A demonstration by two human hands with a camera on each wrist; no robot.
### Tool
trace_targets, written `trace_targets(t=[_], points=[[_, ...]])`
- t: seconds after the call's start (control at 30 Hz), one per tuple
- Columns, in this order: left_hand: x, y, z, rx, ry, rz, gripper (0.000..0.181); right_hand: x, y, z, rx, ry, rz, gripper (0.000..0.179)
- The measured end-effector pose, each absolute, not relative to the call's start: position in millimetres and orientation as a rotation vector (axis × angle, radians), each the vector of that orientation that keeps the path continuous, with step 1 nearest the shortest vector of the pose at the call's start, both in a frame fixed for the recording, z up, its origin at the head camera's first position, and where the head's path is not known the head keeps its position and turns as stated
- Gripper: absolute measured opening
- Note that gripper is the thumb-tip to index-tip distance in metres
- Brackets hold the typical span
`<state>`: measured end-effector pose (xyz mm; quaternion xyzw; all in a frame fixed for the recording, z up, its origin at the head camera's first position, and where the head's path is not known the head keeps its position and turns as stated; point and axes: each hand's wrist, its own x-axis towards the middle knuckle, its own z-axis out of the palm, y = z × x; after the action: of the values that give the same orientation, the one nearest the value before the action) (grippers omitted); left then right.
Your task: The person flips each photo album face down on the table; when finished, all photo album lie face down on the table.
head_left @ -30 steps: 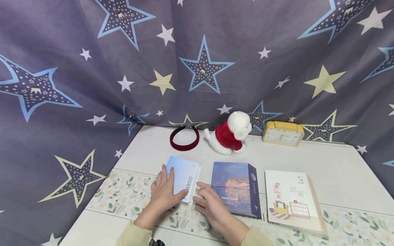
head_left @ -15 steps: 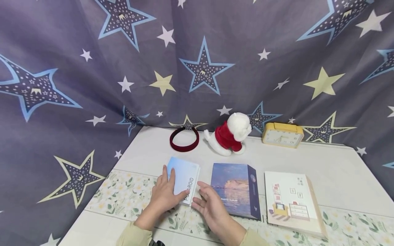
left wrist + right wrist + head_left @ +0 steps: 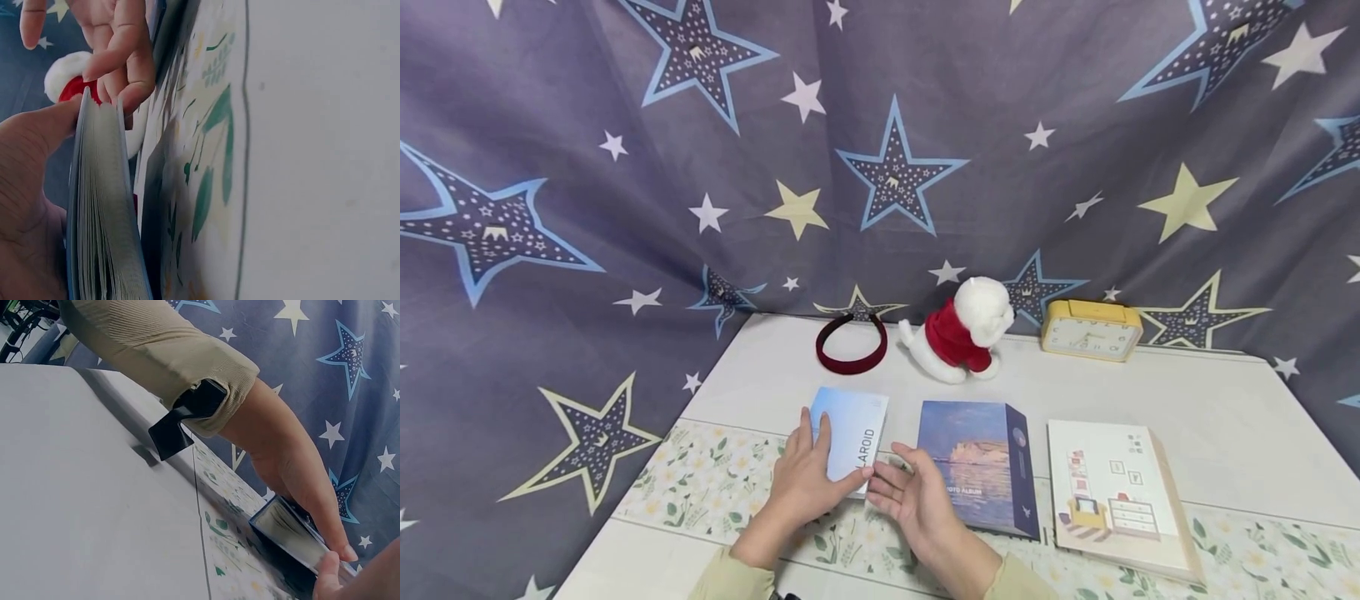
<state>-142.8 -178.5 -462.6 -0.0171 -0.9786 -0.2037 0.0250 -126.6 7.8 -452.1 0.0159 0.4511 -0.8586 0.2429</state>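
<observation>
A light blue album marked "POLAROID" lies closed on the table. Across its left side rests my left hand, fingers extended over the cover and thumb near the right edge. My right hand is at that right edge, its fingers slightly bent and their tips at the album's side. Seen end-on in the left wrist view, the album's page block sits between its covers, with the left thumb against the cover and the right fingers at the far corner. The left palm hides part of the cover.
Right of the hands lie a blue photo album and a white illustrated album. Behind stand a dark red headband, a white plush dog in red and a yellow clock. A star-patterned curtain hangs behind the table.
One second ago the album's right edge was slightly spread, with white showing past the cover; now it lies flush. The right fingers have shifted slightly at that edge, and the left thumb slightly rightward.
</observation>
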Motion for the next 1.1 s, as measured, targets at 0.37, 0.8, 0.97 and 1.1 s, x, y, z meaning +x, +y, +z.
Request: trace_targets(t=[0.37,0.8,0.97,1.1], points=[[-139,-173,-459,-0.151,-3.027,-0.548,0.118,-127,11,-449,0.033,1.302,-2.338,0.066],[-137,-167,-448,-0.183,-2.986,-0.821,0.109,-126,11,-440,0.011,1.338,-2.352,0.065],[-136,-166,-445,-0.161,-2.94,-0.937,0.094,-127,9,-440,-0.01,1.298,-2.362,0.062],[-136,-165,-442,-0.14,-2.88,-1.058,0.086,-130,7,-444,-0.051,1.285,-2.349,0.062]])
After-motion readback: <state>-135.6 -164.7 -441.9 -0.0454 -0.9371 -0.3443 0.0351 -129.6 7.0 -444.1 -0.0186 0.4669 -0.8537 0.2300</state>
